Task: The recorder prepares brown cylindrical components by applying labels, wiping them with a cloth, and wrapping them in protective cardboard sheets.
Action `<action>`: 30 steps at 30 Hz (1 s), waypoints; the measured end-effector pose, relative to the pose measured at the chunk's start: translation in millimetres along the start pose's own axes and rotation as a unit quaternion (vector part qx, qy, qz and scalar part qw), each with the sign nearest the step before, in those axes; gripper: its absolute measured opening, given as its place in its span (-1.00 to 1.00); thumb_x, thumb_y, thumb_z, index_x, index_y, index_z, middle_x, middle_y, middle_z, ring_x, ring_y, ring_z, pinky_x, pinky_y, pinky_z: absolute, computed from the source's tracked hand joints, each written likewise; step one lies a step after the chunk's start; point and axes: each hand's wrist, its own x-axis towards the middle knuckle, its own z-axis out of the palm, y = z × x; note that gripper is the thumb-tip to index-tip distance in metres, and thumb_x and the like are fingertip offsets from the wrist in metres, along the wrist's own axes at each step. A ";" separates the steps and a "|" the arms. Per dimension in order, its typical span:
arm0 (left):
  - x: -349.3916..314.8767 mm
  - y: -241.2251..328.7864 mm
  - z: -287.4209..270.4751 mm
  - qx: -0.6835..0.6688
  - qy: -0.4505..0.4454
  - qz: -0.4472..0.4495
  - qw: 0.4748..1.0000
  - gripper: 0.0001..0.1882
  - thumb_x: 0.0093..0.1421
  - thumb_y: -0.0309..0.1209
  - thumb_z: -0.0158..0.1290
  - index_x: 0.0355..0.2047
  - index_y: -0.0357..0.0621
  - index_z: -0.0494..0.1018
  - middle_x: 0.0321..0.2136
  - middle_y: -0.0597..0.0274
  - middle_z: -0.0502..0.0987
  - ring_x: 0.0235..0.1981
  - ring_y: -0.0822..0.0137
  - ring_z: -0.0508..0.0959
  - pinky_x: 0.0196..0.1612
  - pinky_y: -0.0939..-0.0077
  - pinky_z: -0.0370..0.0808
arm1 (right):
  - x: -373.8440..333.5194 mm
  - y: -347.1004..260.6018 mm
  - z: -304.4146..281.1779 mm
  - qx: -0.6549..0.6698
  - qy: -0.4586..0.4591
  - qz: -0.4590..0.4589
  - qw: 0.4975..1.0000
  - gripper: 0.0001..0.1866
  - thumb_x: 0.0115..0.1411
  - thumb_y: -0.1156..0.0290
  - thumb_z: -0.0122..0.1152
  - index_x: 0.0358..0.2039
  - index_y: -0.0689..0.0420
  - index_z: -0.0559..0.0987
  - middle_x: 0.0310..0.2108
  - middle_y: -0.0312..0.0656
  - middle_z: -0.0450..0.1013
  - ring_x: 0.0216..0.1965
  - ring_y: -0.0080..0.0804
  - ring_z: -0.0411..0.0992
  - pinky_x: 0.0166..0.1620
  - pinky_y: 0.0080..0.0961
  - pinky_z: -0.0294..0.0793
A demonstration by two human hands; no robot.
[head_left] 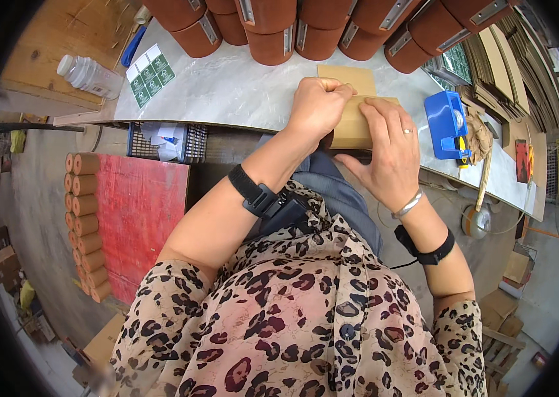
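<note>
The marbled tabletop (239,99) spans the view ahead of me, with a row of stacked reddish-brown containers (271,49) along its far side; they would block a long push away from me. A stack of flat cardboard (501,73) crowds the far right.

The tan cardboard piece (352,129) lies at the near edge of the tabletop, under both hands. I judge it light, fairly stiff but easily creased, with little slip; I'd take it by its side edges and keep pressure off the middle. My right hand (388,139) is spread over its right part, thumb held away from the fingers. My left hand (322,104) has its fingertips bunched at the upper left edge; I cannot tell whether they pinch it.

The blue tape dispenser (443,122) limits room to the right; the green-and-white label sheet (152,76) lies well apart, leftward.
</note>
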 end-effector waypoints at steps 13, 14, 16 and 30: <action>-23.0 -29.6 -28.0 -0.121 0.119 0.148 0.974 -0.72 0.39 -0.34 0.00 -0.02 -0.27 0.46 -0.15 0.24 0.52 -0.14 0.48 0.43 0.00 0.53 0.37 | 106.0 85.0 24.8 0.147 -0.222 -0.025 0.964 -0.19 -0.24 -0.27 0.51 -0.24 0.21 0.54 -0.31 0.02 0.53 -0.21 0.00 0.52 -0.09 -0.24 0.51; -30.0 -28.7 -31.0 -0.118 0.100 0.104 0.983 -0.71 0.38 -0.34 0.01 0.00 -0.28 0.45 -0.12 0.20 0.53 -0.08 0.44 0.45 0.05 0.51 0.37 | 111.8 87.9 24.3 0.178 -0.287 0.026 0.941 -0.24 -0.19 -0.21 0.52 -0.24 0.21 0.53 -0.32 -0.02 0.53 -0.22 -0.09 0.51 -0.11 -0.30 0.50; -43.2 -24.6 -35.3 -0.112 0.080 0.060 0.989 -0.70 0.38 -0.35 0.01 0.01 -0.29 0.43 -0.10 0.16 0.53 -0.03 0.40 0.48 0.11 0.49 0.37 | 118.2 94.1 25.5 0.222 -0.366 0.080 0.900 -0.30 -0.06 -0.18 0.48 -0.20 0.22 0.57 -0.33 -0.10 0.55 -0.24 -0.33 0.50 -0.15 -0.40 0.48; -27.7 -20.8 6.3 -0.302 -0.079 -0.011 0.950 -0.44 0.22 -0.37 0.26 0.12 -0.41 0.32 0.04 0.06 0.48 0.14 0.26 0.45 0.26 0.30 0.35 | 74.0 89.9 37.8 0.466 -0.294 0.287 0.783 -0.22 0.17 -0.29 0.19 -0.13 0.34 0.65 -0.33 -0.10 0.60 -0.31 -0.44 0.56 -0.25 -0.54 0.52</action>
